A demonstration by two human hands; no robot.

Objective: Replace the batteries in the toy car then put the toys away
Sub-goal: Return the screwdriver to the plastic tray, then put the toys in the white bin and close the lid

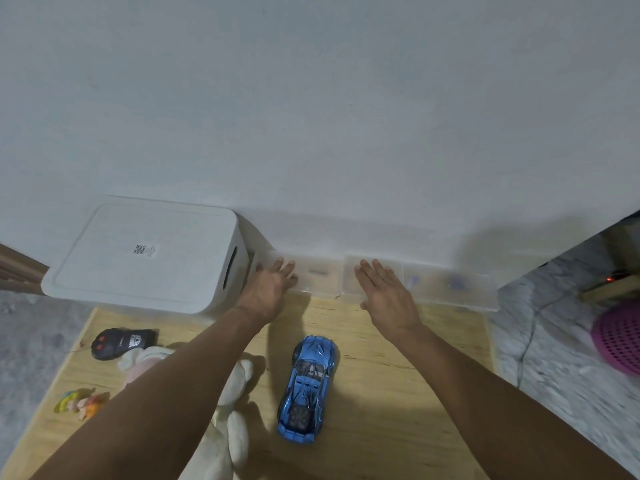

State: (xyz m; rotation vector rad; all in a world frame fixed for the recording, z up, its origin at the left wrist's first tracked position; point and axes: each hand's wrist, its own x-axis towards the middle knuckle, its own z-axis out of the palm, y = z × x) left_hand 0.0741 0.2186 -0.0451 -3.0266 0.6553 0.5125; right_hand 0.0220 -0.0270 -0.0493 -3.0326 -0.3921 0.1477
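Note:
A blue toy car (309,388) stands on the wooden board (398,393), nose pointing away from me, between my forearms. My left hand (269,287) lies flat with spread fingers on a small clear plastic box (317,277) by the wall. My right hand (384,289) rests flat on a second, longer clear box (450,285) to its right. Neither hand grips anything. A black remote control (119,342) lies at the left of the board. A cream plush toy (228,410) sits partly under my left forearm, and a small colourful toy (81,403) lies at the board's left edge.
A large white lidded storage bin (145,258) stands at the back left against the white wall. To the right, on the grey floor, are a pink mesh basket (620,341) and a thin cable (530,337).

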